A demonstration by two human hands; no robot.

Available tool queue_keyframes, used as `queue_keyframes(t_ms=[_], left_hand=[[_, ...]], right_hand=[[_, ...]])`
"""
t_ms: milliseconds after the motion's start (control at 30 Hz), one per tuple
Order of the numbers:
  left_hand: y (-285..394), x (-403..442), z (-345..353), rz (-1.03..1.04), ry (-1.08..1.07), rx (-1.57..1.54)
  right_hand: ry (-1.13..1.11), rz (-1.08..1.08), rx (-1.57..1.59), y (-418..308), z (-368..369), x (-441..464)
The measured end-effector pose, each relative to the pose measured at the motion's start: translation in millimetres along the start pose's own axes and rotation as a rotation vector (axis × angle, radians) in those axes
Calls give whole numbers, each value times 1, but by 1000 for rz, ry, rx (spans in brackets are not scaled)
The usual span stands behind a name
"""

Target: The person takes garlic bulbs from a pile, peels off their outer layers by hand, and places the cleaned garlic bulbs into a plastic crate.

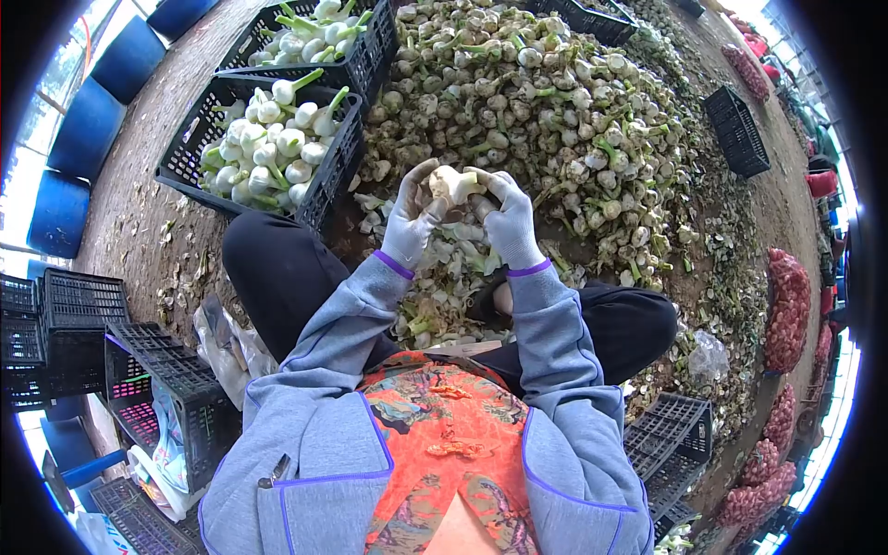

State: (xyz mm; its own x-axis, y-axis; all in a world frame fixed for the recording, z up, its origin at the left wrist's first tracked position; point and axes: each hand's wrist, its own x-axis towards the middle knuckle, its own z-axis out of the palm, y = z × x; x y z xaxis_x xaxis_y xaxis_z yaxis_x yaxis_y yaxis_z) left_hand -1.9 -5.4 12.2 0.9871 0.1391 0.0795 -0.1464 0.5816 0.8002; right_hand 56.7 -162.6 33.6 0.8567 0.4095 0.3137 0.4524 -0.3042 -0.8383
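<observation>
Between my two gloved hands is a garlic bulb with a short cut green-white stem pointing right. My left hand has its thumb and fingers closed around the bulb's left side. On the stem side, my right hand pinches with thumb and fingers. Both gloves are white with dirty fingertips and purple cuffs. Beyond the hands rises a big heap of unpeeled garlic with dry, soiled skins. Peeled-off skins lie on the ground below the hands, between the legs.
At the left, a black crate holds clean white garlic bulbs, and another crate stands behind it. Stacked black crates are at lower left. A black crate and red net sacks stand on the right.
</observation>
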Motion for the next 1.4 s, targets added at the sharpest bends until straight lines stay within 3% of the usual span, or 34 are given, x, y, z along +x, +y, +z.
queue_keyframes(t_ms=[67, 100, 167, 200, 267, 333, 400, 433, 467, 500, 533, 567, 633, 800, 867, 900, 933, 1000, 1033, 1067, 1133, 1200, 1267, 1400], left_hand=[[-7, 3, -4, -64, 11, -9], [-12, 4, -3, 50, -24, 104], [-18, 5, -6, 165, -60, 216], [-15, 5, -6, 157, -38, 242], [-7, 3, -8, 148, -15, 270], [13, -1, -7, -172, 11, 72], [4, 4, -7, -114, 16, 77], [-4, 6, -7, 11, 9, 113], [-10, 7, -8, 136, 1, 149], [-11, 8, -12, 135, 1, 150], [-11, 9, -18, 129, 6, 269], [-12, 9, -22, 122, 11, 389], [-5, 5, -15, 77, -16, 299], [0, 5, -11, -34, -47, 134], [7, 3, -12, -99, -92, 72], [10, 3, -13, -162, -143, 10], [13, 3, -13, -161, -143, 12], [16, 5, -13, -110, -146, -16], [14, 7, -16, -62, -140, 92], [12, 9, -19, -68, -141, 89], [6, 11, -23, 19, -109, 357], [9, 7, -16, -35, -66, 370], [12, 5, -12, -45, -149, 453], [12, 2, -14, 17, -175, 701]], right_hand=[[87, 230, 479, -2, 6, -4], [88, 232, 479, -4, 8, -5], [68, 574, 784, -8, 9, -6], [67, 573, 784, -3, 10, -6], [87, 302, 486, 13, 14, -6], [95, 395, 668, 14, 16, -7], [110, 314, 522, 12, 16, -6], [111, 315, 523, 10, 17, -6], [104, 206, 332, 6, 16, -6], [96, 95, 142, 3, 16, -6], [96, 96, 142, 5, 18, -7], [119, 179, 235, 9, 21, -7], [178, 432, 551, 10, 25, -6], [260, 562, 709, 19, 29, -5], [435, 553, 672, 38, 25, -2], [609, 662, 714, 46, 20, 3], [603, 619, 738, 74, 10, 1], [148, 539, 165, 85, -10, 1], [72, 486, 17, 67, -9, 1], [163, 193, -218, 91, 2, -3], [50, 185, 23, 16, -8, 4], [-50, 80, 34, -25, -8, 7], [-99, -55, -13, -27, -3, 8], [-177, -105, -202, -30, -5, 12]])
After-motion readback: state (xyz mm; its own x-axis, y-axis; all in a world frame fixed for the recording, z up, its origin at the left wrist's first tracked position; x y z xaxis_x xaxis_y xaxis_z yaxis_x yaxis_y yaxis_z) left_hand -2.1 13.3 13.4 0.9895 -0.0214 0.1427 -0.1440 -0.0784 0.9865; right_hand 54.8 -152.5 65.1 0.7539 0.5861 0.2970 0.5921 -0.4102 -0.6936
